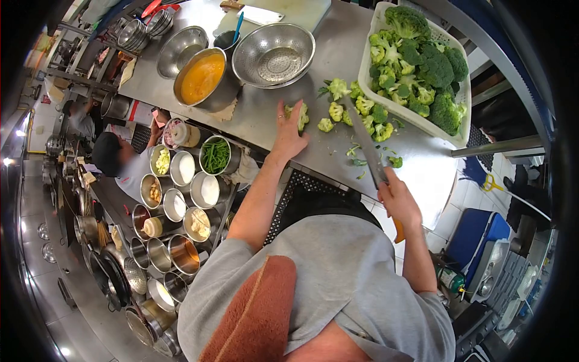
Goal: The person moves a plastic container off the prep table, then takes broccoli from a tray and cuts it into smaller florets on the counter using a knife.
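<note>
My right hand [399,199] is wrapped round the handle of a long knife [369,148], the orange butt of its handle showing below the fist. The blade points up and away, its tip among cut broccoli florets [364,106] on the steel table. To the left, my left hand [291,134] grips a broccoli floret [300,117] against the tabletop, thumb and fingers on either side. Small green trimmings [357,161] lie beside the blade. A white crate [416,122] heaped with broccoli [422,66] stands just beyond the florets.
Along the table are a steel colander [274,36], a bowl of orange liquid [202,79], and a cleaver [259,13] by a cutting board. Left of the table stand several ingredient tins, one with chopped greens [216,155]. A person in a dark cap [107,154] is beyond them.
</note>
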Tool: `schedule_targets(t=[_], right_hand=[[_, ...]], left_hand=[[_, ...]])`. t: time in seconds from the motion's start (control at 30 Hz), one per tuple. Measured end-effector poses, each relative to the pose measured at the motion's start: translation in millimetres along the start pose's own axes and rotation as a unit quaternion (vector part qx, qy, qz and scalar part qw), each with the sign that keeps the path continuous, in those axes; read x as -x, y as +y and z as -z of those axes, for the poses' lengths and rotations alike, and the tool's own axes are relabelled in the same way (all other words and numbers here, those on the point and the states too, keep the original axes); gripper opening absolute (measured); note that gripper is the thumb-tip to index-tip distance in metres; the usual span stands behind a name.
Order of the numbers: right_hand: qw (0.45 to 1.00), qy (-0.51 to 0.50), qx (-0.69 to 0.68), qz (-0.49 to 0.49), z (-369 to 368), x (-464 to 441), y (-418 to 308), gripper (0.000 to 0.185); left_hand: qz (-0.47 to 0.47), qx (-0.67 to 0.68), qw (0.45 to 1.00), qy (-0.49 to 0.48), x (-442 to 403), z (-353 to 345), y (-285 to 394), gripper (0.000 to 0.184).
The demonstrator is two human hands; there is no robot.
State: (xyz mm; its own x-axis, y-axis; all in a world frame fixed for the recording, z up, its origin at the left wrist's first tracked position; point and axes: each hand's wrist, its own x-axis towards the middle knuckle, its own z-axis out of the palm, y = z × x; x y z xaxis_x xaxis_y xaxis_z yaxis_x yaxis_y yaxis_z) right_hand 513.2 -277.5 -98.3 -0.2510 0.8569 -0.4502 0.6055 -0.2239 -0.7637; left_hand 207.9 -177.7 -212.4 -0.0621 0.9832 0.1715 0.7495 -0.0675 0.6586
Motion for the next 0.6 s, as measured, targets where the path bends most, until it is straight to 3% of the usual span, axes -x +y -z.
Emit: schedule_targets(t=[0.1,0.17,0.2,0.27,0.37,0.47,0.6], right_hand=[[0.999,0.038,0.001,-0.014,7.7,5.2,1.9,0.019],[0.999,0.038,0.014,-0.006,7.0,3.1,9.8,0.019],[0.999,0.038,0.013,-0.007,6.2,4.1,7.8,0.019],[1.0,0.007,-0.001,-0.014,5.3,4.6,1.7,0.02],[0.998,0.027,0.042,0.044,-3.7,-0.8,15.8,0.021],[0.996,0.026,0.081,0.035,-7.6,-5.0,6.9,0.023],[0.979,0.054,0.156,0.122,-25.9,-22.1,-3.2,0.023]], left_hand=[[-0.012,0.009,1.0,-0.011,0.1,8.7,3.5,0.068],[0.067,0.222,0.966,-0.117,-4.2,9.5,-6.7,0.066],[0.068,0.221,0.966,-0.118,-2.5,7.1,-8.7,0.066],[-0.035,0.21,0.977,0.003,1.7,0.8,-12.7,0.054],[-0.037,0.116,0.992,-0.017,-1.1,0.1,-25.7,0.04],[-0.028,0.131,0.991,-0.014,4.4,3.0,-11.1,0.033],[-0.04,0.077,0.996,0.001,13.0,-1.5,-5.1,0.036]])
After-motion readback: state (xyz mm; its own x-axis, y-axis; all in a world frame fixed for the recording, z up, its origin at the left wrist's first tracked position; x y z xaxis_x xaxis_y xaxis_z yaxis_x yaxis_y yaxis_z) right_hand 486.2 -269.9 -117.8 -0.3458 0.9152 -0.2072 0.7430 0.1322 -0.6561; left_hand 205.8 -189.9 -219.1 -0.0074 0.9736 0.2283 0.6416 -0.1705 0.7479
